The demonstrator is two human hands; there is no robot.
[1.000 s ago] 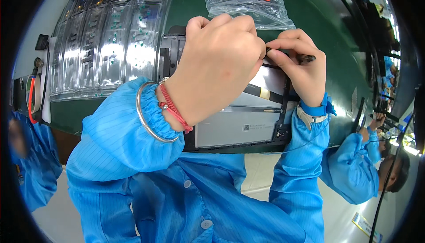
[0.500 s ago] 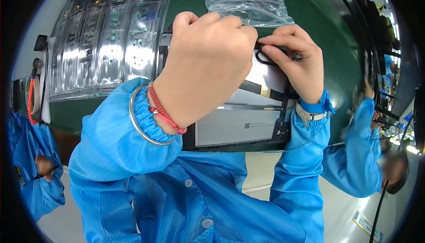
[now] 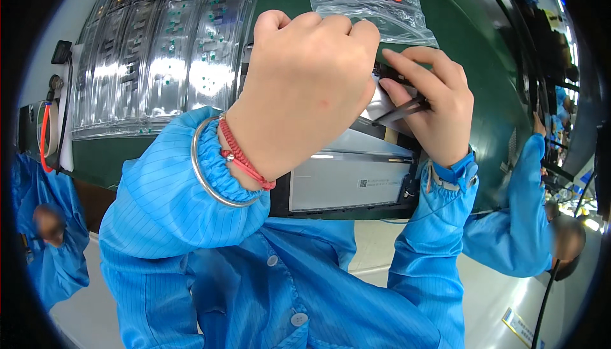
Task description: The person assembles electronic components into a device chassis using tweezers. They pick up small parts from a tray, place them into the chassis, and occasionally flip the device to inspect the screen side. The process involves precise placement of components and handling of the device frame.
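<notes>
My left hand (image 3: 312,88) is curled into a fist, knuckles up, over the upper part of an opened laptop base. Its fingertips are hidden underneath, so what they grip cannot be seen. Just to the right, my right hand (image 3: 439,104) holds dark tweezers (image 3: 401,112) against its palm, tips pointing down and left. The thumb and forefinger of that hand are apart, with nothing visible between them. Below both hands shows a flat grey battery (image 3: 350,182) in the laptop's black frame (image 3: 344,213). Much of the laptop is covered by my left hand.
Clear plastic trays (image 3: 153,62) of small parts stand at the left on the green mat (image 3: 471,24). A clear bag (image 3: 369,5) with a round red sticker lies beyond my hands. An orange-red cable (image 3: 45,136) hangs far left. A co-worker's blue sleeve (image 3: 509,215) is at the right.
My right thumb and forefinger have parted from the thin black cable they pinched, and the tweezers have swung into view. My left hand stays in a fist. The view has shifted slightly.
</notes>
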